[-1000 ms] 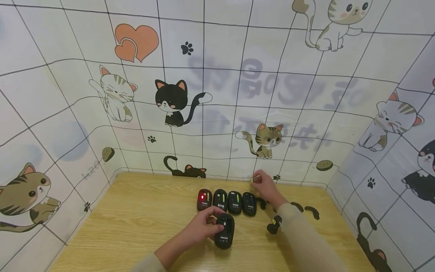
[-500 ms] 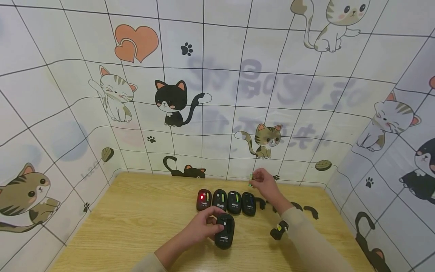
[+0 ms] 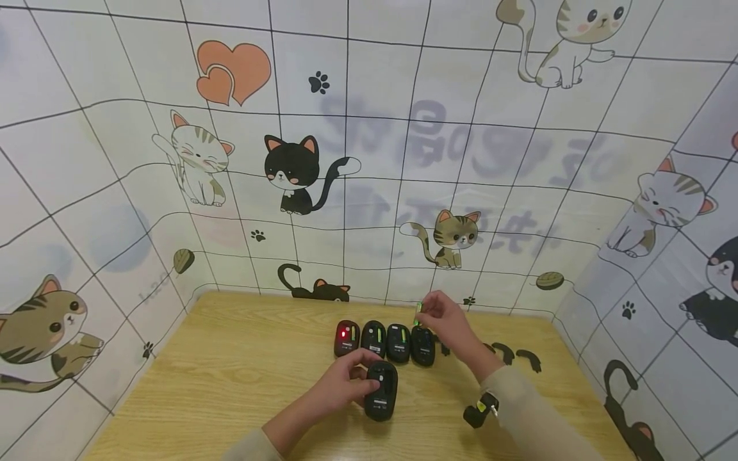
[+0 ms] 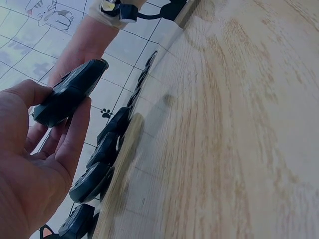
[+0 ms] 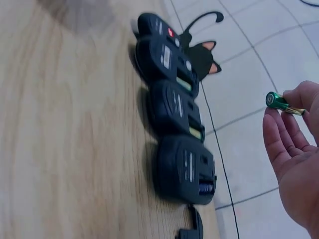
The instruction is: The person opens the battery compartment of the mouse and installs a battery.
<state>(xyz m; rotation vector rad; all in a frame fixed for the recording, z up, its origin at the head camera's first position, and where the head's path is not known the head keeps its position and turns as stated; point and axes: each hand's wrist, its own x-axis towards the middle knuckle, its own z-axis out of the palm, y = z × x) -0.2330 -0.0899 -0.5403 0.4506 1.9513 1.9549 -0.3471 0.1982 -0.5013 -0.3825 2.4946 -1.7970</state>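
My left hand grips a black computer mouse by its side, its underside facing up toward me. In the left wrist view the thumb and fingers hold this mouse raised above the table. Between thumb and fingertips, my right hand pinches a small green and gold battery. In the head view that battery is beyond the rightmost mouse of a row. The row's mice lie underside up, with batteries in their slots; the leftmost mouse shows a red light.
Several curved black covers lie at the back right of the wooden table, partly hidden by the right arm. A cat-patterned cloth wall rises behind the table. A black wrist camera is strapped to the right wrist.
My right hand has come from the table's back edge slightly left and nearer, and the battery shows more clearly in its fingers. My left hand and its mouse have stayed nearly still.
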